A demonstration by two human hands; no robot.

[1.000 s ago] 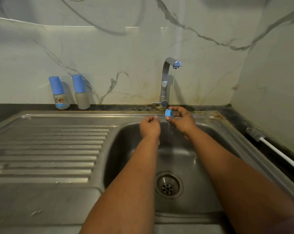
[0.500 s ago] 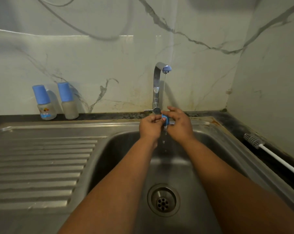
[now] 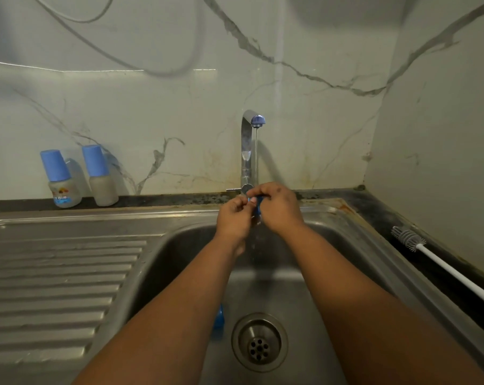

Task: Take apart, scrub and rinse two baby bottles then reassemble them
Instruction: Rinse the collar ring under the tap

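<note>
Head view, read from left to right. At the middle left of the frame, two baby bottles stand upright on the dark tabletop (image 3: 166,200) against the marble wall: a printed bottle (image 3: 60,179) and, just beside it to the right, a plain frosted bottle (image 3: 100,176), each with a blue cap on. Below them lies the ribbed drainboard (image 3: 57,279) of the steel sink (image 3: 329,240). At centre frame, a chrome tap (image 3: 247,151) with a blue nozzle lets a thin stream of water fall onto both hands, which meet over the basin. The left hand (image 3: 234,219) has its fingers curled, its grip pinching the near edge of a small blue bottle part (image 3: 259,204); the right hand (image 3: 278,208) curls its grip round the same part from the far side, so that most of the part is hidden. Lower in the basin, a second blue piece (image 3: 219,319) shows partly behind the left forearm, just left of the drain (image 3: 259,343). At the right edge, a bottle brush (image 3: 441,259) with a white handle lies on the tabletop, bristles toward the wall.
</note>
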